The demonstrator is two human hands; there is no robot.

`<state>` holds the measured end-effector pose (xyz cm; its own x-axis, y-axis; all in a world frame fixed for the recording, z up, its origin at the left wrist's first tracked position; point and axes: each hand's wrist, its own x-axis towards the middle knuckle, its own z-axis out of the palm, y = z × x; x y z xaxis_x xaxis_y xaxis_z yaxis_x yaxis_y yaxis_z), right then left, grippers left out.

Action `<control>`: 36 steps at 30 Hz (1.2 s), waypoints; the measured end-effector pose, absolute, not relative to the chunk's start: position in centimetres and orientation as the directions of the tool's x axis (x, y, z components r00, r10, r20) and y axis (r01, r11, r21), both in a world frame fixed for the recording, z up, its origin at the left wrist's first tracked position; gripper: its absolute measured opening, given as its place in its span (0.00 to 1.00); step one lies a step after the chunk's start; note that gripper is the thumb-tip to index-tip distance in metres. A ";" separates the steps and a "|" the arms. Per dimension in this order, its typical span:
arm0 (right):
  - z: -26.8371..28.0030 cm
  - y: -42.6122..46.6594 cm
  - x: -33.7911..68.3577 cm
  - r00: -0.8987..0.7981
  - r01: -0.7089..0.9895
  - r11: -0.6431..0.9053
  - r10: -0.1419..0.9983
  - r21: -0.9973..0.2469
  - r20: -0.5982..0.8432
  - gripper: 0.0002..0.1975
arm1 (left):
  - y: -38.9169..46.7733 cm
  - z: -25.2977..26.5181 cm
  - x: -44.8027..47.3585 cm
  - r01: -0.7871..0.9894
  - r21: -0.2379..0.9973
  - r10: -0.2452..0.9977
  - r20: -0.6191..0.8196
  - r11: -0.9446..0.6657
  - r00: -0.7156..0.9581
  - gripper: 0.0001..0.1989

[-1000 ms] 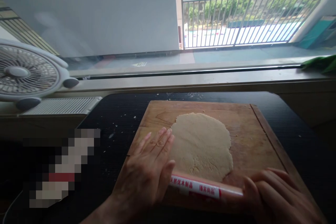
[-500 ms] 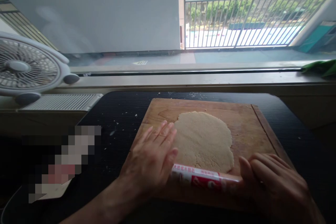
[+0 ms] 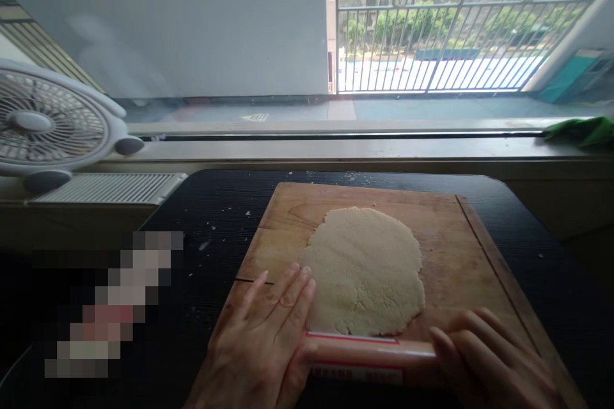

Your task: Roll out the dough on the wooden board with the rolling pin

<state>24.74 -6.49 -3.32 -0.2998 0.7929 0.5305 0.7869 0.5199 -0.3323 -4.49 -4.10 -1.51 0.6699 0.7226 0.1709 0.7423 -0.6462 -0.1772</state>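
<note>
A flattened, roundish sheet of pale dough (image 3: 364,268) lies on the wooden board (image 3: 460,255), with rough edges and small cracks near its front. Along its near edge runs a rolling pin (image 3: 369,353), partly wrapped in a printed red-and-white label. My left hand (image 3: 261,332) rests flat over the pin's left end, its fingers stretched forward and the tips beside the dough's left edge. Around the right end, my right hand (image 3: 494,358) has its fingers curled over the pin. Both pin ends are hidden by the hands.
The board sits on a black table (image 3: 225,211) with white crumbs scattered on it. A grey fan (image 3: 52,121) stands at the left by the window ledge (image 3: 311,148). At the right of the ledge lies a green cloth (image 3: 580,133). Pixelation hides something at the lower left.
Both hands and the rolling pin have moved toward me, from over the dough's front part to its near edge. The pin has turned, so its label shows differently. More dough is uncovered.
</note>
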 end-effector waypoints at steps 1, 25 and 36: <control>-3.1 -5.8 24.8 -0.294 0.786 0.515 0.799 -0.343 0.525 0.14 | -3.4 -1.4 -4.2 0.754 -0.161 0.738 0.154 -0.637 0.657 0.30; -0.3 -0.1 24.1 -0.266 0.839 0.448 0.833 -0.308 0.484 0.17 | 0.5 -1.1 -3.1 0.815 -0.067 0.803 0.142 -0.576 0.579 0.27; -1.0 -1.3 24.3 -0.323 0.804 0.505 0.814 -0.313 0.483 0.16 | -1.0 -1.5 -3.7 0.714 -0.111 0.700 0.144 -0.691 0.699 0.33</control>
<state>24.26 -1.30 -1.04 -0.3231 0.8136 0.4834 0.8041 0.5053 -0.3130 -3.72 -1.02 -1.53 0.6993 0.7000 0.1444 0.7144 -0.6909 -0.1108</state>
